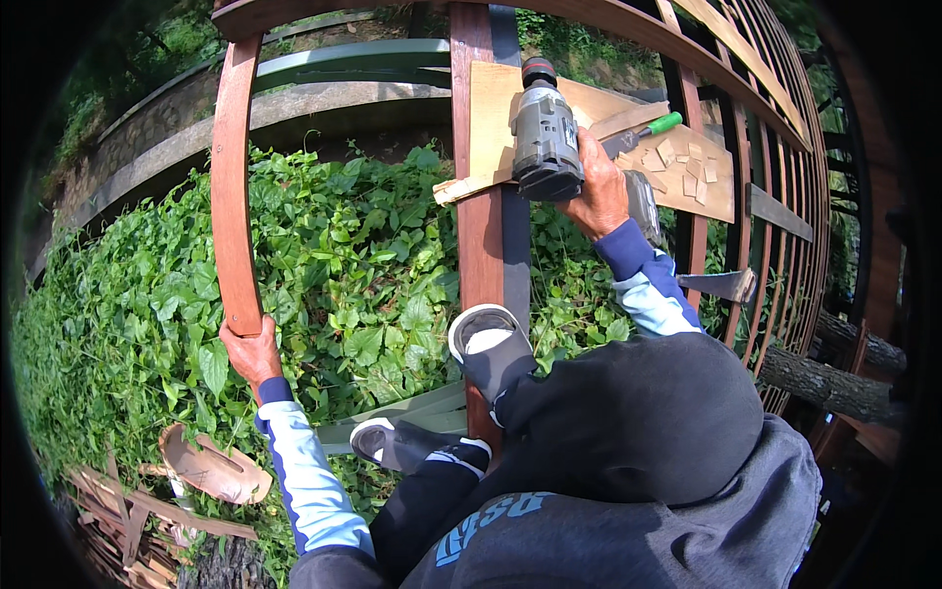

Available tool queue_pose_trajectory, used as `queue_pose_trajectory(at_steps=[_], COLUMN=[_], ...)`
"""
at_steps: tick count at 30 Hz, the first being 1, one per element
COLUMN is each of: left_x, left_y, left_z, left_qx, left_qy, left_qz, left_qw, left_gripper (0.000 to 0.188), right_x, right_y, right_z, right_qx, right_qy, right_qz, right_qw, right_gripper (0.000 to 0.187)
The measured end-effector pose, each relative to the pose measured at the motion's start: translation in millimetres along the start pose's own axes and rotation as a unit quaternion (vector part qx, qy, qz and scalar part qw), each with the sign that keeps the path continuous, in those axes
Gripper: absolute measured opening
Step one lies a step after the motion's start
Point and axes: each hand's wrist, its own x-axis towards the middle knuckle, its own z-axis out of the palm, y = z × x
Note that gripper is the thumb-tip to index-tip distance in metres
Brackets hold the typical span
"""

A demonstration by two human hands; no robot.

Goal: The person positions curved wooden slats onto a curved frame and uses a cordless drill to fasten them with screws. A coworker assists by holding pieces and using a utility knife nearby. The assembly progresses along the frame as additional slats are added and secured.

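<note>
My left hand [253,351] is closed around the near end of a reddish-brown wooden plank [235,177], whose far end meets a crossbeam [343,10]. My right hand [599,187] grips a grey cordless drill [548,137], its black chuck with a red ring pointing away from me. The drill is above a plywood board [491,103]. Just right of it lies a tool with a green handle [664,124], its blade partly behind my right hand. Several small wooden chips [692,167] are scattered on the board.
My shod foot [491,344] rests on a reddish beam [481,245]; leafy vines [363,265] grow below the open frame. Slatted boards [785,196] and logs [829,378] are on the right. Scrap wood [128,520] lies at the lower left, near a brown curved piece [211,466].
</note>
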Motion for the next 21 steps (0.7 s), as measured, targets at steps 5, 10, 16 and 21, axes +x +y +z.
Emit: queue_pose_trajectory(at_steps=[5,10,16,21], left_x=[4,2,0,-3], left_y=[-1,-3,0,3], left_z=[5,5,4,2], left_qx=[0.025,0.012,-0.001,-0.018], left_qy=[-0.007,0.008,0.016,0.018], left_qz=[-0.043,-0.014,-0.015,-0.015], left_qw=[0.999,1.0,1.0,1.0], left_gripper=[0.07,0.07,0.07,0.068], right_x=[8,28,57,66], right_y=[-9,-15,-17,-15], right_z=[4,4,23,40], right_qx=[-0.022,-0.032,-0.065,-0.1], right_qy=[-0.001,-0.015,-0.031,-0.042], right_qz=[0.052,0.055,0.081,0.098], right_qw=[0.998,0.998,0.994,0.989], right_gripper=[0.069,0.052,0.043,0.047])
